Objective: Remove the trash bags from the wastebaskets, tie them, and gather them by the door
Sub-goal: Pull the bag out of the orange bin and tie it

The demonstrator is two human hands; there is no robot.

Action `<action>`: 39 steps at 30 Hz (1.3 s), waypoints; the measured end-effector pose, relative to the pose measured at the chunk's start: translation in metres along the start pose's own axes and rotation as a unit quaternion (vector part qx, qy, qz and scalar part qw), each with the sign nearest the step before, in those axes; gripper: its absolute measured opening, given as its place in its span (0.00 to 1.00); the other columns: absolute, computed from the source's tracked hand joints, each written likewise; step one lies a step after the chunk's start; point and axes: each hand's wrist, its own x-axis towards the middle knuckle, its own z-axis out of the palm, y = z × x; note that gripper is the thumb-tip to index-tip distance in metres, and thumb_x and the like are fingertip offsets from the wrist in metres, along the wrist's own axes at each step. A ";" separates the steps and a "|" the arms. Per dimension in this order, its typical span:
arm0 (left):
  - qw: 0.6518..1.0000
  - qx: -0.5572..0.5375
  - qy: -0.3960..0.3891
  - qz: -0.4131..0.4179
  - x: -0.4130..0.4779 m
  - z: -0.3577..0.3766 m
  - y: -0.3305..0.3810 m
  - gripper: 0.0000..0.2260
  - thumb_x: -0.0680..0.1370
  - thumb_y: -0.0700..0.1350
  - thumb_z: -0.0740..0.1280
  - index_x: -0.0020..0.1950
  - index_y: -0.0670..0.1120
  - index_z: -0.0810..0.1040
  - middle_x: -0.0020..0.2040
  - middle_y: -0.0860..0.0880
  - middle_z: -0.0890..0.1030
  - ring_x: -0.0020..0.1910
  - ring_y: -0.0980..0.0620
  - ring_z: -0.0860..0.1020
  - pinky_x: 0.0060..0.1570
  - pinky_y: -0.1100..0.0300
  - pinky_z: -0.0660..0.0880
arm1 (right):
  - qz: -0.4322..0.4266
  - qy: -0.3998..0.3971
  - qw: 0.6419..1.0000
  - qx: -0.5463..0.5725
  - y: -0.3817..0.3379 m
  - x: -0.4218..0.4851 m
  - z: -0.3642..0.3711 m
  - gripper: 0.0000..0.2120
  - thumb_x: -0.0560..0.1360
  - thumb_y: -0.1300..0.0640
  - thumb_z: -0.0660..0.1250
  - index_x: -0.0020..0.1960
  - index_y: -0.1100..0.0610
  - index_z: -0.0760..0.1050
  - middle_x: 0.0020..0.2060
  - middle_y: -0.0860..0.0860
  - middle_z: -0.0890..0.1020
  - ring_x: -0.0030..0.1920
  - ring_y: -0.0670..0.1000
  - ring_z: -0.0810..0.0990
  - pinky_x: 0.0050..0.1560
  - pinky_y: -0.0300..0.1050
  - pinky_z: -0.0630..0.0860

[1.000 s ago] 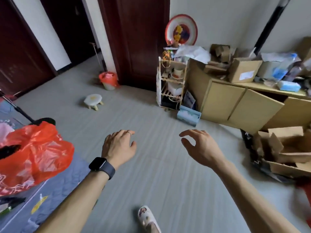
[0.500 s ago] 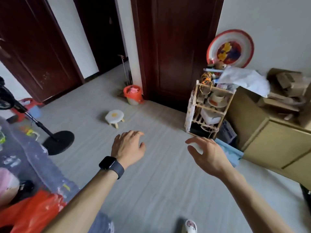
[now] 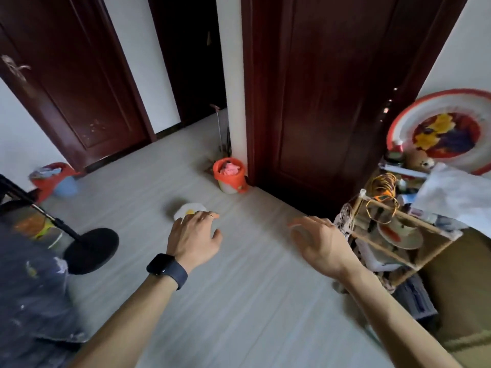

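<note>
Left hand [image 3: 192,241] and right hand [image 3: 320,244] relaxed, empty, over floor; red-lined wastebasket [image 3: 230,175] beside door [image 3: 326,96].

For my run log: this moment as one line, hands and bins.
left hand: open, empty | right hand: open, empty | orange bin: bagged, trash inside, beside door | red bin: bagged, by wall
</note>
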 end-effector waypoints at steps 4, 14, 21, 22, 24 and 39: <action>1.000 -0.004 -0.010 -0.027 0.106 0.021 -0.043 0.18 0.78 0.52 0.62 0.68 0.53 0.74 0.65 0.54 0.78 0.63 0.47 0.75 0.59 0.55 0.70 | -0.019 -0.004 1.000 0.005 0.005 0.118 0.031 0.12 0.76 0.51 0.64 0.55 0.51 0.82 0.51 0.49 0.85 0.52 0.57 0.82 0.55 0.44 0.73; 1.000 0.006 -0.025 -0.011 0.361 0.039 -0.164 0.18 0.76 0.53 0.63 0.66 0.55 0.75 0.64 0.55 0.79 0.61 0.49 0.77 0.59 0.54 0.71 | -0.040 0.001 0.999 0.003 -0.005 0.376 0.103 0.07 0.75 0.60 0.71 0.51 0.55 0.84 0.50 0.47 0.86 0.49 0.49 0.84 0.54 0.31 0.70; 0.999 0.011 -0.048 0.021 0.543 0.062 -0.204 0.19 0.77 0.54 0.61 0.68 0.53 0.74 0.65 0.53 0.78 0.62 0.49 0.77 0.61 0.53 0.72 | -0.015 0.010 0.999 0.029 0.007 0.543 0.135 0.06 0.74 0.64 0.71 0.48 0.57 0.84 0.46 0.49 0.86 0.51 0.47 0.79 0.48 0.18 0.64; 0.999 0.009 -0.047 0.025 0.565 0.065 -0.205 0.19 0.77 0.53 0.61 0.67 0.53 0.75 0.65 0.53 0.78 0.62 0.48 0.77 0.61 0.53 0.72 | -0.019 0.004 0.999 0.032 0.010 0.563 0.138 0.05 0.74 0.64 0.71 0.47 0.57 0.84 0.46 0.50 0.87 0.49 0.48 0.80 0.48 0.21 0.65; 0.998 0.005 -0.047 0.033 0.617 0.078 -0.206 0.19 0.77 0.53 0.62 0.67 0.54 0.75 0.65 0.52 0.79 0.61 0.48 0.77 0.60 0.52 0.73 | -0.014 -0.003 0.999 0.045 0.026 0.616 0.148 0.06 0.75 0.63 0.70 0.48 0.56 0.84 0.46 0.49 0.87 0.51 0.47 0.79 0.49 0.26 0.68; 0.982 -0.006 -0.186 -0.016 0.888 0.173 -0.223 0.19 0.80 0.56 0.58 0.71 0.57 0.70 0.70 0.55 0.74 0.66 0.52 0.73 0.69 0.52 0.66 | 0.078 -0.115 0.988 0.068 0.142 0.909 0.233 0.12 0.75 0.50 0.65 0.55 0.48 0.83 0.50 0.46 0.86 0.50 0.46 0.83 0.49 0.28 0.70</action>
